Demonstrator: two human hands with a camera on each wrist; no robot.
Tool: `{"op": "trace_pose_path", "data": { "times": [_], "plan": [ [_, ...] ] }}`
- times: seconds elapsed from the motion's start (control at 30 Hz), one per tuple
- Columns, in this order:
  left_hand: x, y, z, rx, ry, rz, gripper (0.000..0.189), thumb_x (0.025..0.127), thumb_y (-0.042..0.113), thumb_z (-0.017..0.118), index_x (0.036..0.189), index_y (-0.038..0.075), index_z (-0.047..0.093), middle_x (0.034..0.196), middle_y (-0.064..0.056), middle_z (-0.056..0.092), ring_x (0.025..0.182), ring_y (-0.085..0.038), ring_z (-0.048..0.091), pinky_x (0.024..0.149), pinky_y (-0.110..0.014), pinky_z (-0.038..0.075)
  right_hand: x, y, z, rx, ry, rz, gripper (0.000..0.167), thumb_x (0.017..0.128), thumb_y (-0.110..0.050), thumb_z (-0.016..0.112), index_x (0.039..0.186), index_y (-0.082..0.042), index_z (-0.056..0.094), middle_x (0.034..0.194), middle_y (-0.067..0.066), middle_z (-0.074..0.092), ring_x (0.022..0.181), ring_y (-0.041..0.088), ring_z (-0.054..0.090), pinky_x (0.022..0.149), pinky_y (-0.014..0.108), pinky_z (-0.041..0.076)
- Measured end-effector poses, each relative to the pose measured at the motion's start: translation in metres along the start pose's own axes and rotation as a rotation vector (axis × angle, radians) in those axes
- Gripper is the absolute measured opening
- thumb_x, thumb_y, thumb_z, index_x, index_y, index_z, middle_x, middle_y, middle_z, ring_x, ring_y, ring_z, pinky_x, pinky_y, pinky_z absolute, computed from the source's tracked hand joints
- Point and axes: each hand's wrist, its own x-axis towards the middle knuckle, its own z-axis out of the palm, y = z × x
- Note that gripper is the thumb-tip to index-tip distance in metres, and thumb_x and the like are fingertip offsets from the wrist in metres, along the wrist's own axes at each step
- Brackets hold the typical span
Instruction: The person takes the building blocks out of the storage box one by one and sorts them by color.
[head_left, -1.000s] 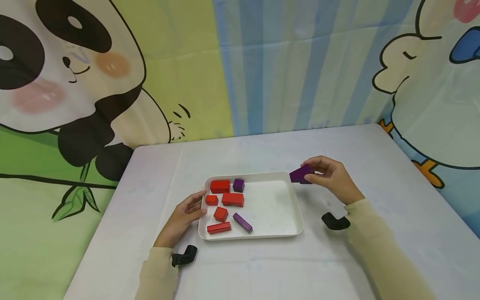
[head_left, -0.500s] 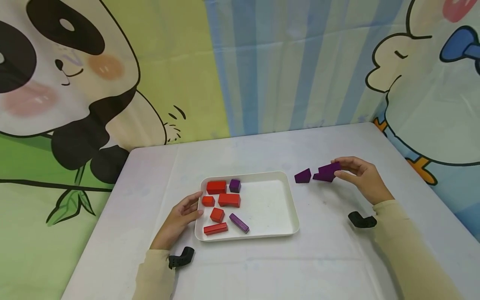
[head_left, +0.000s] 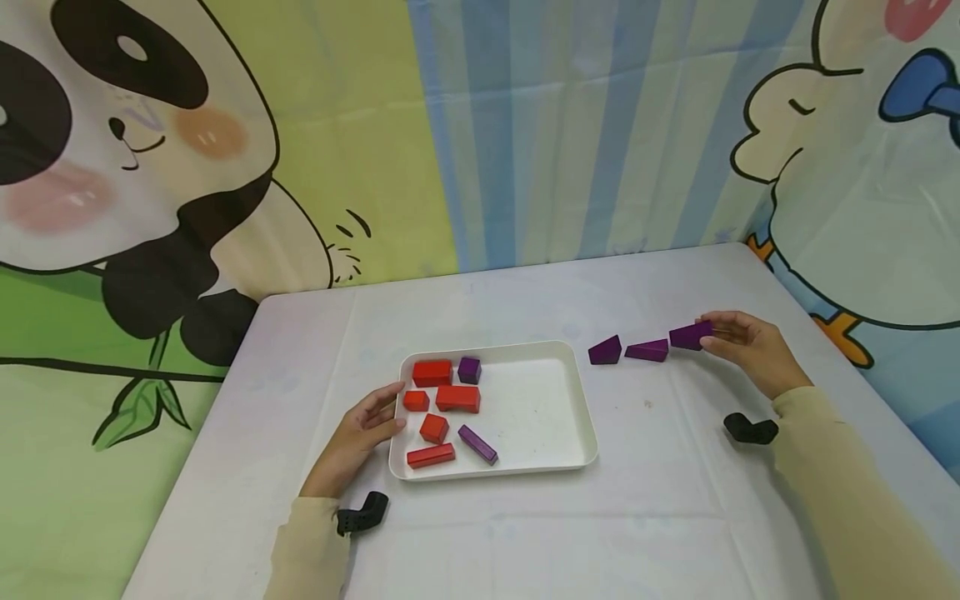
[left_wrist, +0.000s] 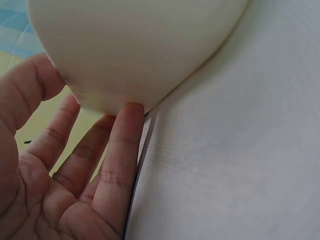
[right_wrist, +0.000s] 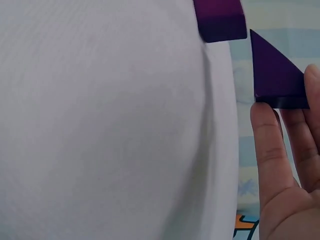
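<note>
My left hand (head_left: 352, 442) is at the left side of a white rectangular tray (head_left: 543, 417), its thumb and fingertips touching the rim. In the left wrist view, fairly straight fingers (left_wrist: 125, 150) rest against the tray's outer wall. My right hand (head_left: 753, 354) pinches a purple triangular block (head_left: 686, 336) between thumb and fingers, to the right of the tray. The right wrist view shows its triangular face (right_wrist: 272, 72). Left of the held block, a flat purple wedge block (head_left: 647, 350) and a purple angular block (head_left: 605, 351) lie on the table in a row.
Inside the tray's left half lie several red blocks (head_left: 457, 399), a purple cube (head_left: 469, 371) and a thin purple bar (head_left: 477, 445). The white-covered table (head_left: 540, 542) meets a printed cartoon curtain (head_left: 562, 125) at the back.
My right hand has moved right from the tray's corner, leaving first the angular block, then the wedge block on the table, still holding the triangular block. The left hand stays at the tray.
</note>
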Motion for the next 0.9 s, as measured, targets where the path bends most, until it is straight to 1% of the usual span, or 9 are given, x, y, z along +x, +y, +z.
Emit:
{"op": "trace_pose_path", "data": {
  "times": [0.33,0.47,0.53,0.6,0.67,0.7,0.77,0.83,0.9],
  "plan": [
    [0.001,-0.002,-0.001,-0.010,-0.012,0.010,0.067,0.104,0.018,0.073,0.165,0.013,0.045,0.169,-0.016,0.044,0.155,-0.037,0.043,0.120,-0.049,0.043,0.006,0.011,0.000,0.003,-0.068,0.060,0.059,0.106,-0.025,0.073,0.152,0.004,0.051,0.120,-0.022,0.061,0.103,-0.010,0.058,0.086,0.007,0.051],
    [0.001,-0.002,-0.002,-0.009,-0.012,0.013,0.067,0.104,0.018,0.073,0.165,0.013,0.045,0.169,-0.016,0.044,0.155,-0.036,0.044,0.120,-0.048,0.043,0.006,0.011,0.001,-0.038,-0.078,0.078,0.060,0.106,-0.028,0.073,0.154,0.003,0.051,0.135,-0.004,0.064,0.114,-0.001,0.060,0.089,0.007,0.051],
    [0.002,-0.003,-0.002,-0.010,-0.010,0.012,0.067,0.104,0.018,0.073,0.164,0.013,0.045,0.168,-0.016,0.045,0.155,-0.036,0.044,0.120,-0.048,0.044,0.005,0.006,0.000,-0.067,-0.082,0.099,0.064,0.107,-0.031,0.072,0.157,0.001,0.048,0.150,0.013,0.059,0.128,0.016,0.060,0.101,0.021,0.055],
    [0.002,-0.003,-0.002,-0.010,-0.007,0.012,0.067,0.104,0.017,0.073,0.164,0.012,0.045,0.168,-0.016,0.045,0.154,-0.036,0.045,0.120,-0.048,0.044,0.004,0.000,-0.002,-0.092,-0.078,0.114,0.068,0.107,-0.035,0.071,0.160,0.000,0.045,0.161,0.025,0.048,0.142,0.036,0.053,0.113,0.042,0.053],
    [0.001,-0.002,-0.002,-0.010,-0.006,0.010,0.066,0.104,0.017,0.073,0.164,0.012,0.045,0.168,-0.017,0.045,0.154,-0.037,0.046,0.120,-0.048,0.044,0.002,-0.008,-0.003,-0.119,-0.060,0.113,0.070,0.107,-0.036,0.070,0.162,-0.002,0.043,0.164,0.028,0.043,0.147,0.048,0.044,0.117,0.060,0.045],
    [0.001,-0.002,-0.002,-0.010,-0.004,0.009,0.066,0.104,0.016,0.073,0.164,0.012,0.045,0.168,-0.017,0.046,0.153,-0.037,0.046,0.119,-0.048,0.044,0.001,-0.012,-0.003,-0.125,-0.045,0.099,0.070,0.107,-0.035,0.070,0.162,-0.002,0.043,0.164,0.028,0.043,0.148,0.048,0.043,0.118,0.060,0.044],
    [0.001,-0.002,-0.001,-0.010,-0.004,0.009,0.066,0.104,0.016,0.073,0.164,0.012,0.045,0.168,-0.017,0.045,0.153,-0.037,0.046,0.120,-0.048,0.044,-0.002,-0.022,-0.001,-0.127,-0.002,0.048,0.066,0.107,-0.031,0.072,0.160,-0.002,0.046,0.162,0.025,0.047,0.145,0.039,0.048,0.116,0.044,0.049],
    [0.002,-0.002,-0.001,-0.014,-0.006,0.011,0.066,0.104,0.016,0.073,0.164,0.012,0.045,0.168,-0.016,0.045,0.154,-0.037,0.045,0.120,-0.048,0.043,-0.004,-0.033,0.002,-0.118,0.030,-0.014,0.061,0.106,-0.028,0.073,0.157,-0.002,0.051,0.155,0.014,0.054,0.137,0.021,0.054,0.106,0.022,0.052],
    [0.002,-0.003,-0.002,-0.016,-0.005,0.011,0.066,0.104,0.016,0.073,0.164,0.013,0.046,0.168,-0.016,0.045,0.154,-0.036,0.045,0.120,-0.049,0.043,-0.007,-0.044,0.008,-0.090,0.038,-0.076,0.056,0.106,-0.024,0.074,0.153,-0.001,0.054,0.145,0.000,0.059,0.127,0.004,0.055,0.094,0.006,0.048]
  ]
}}
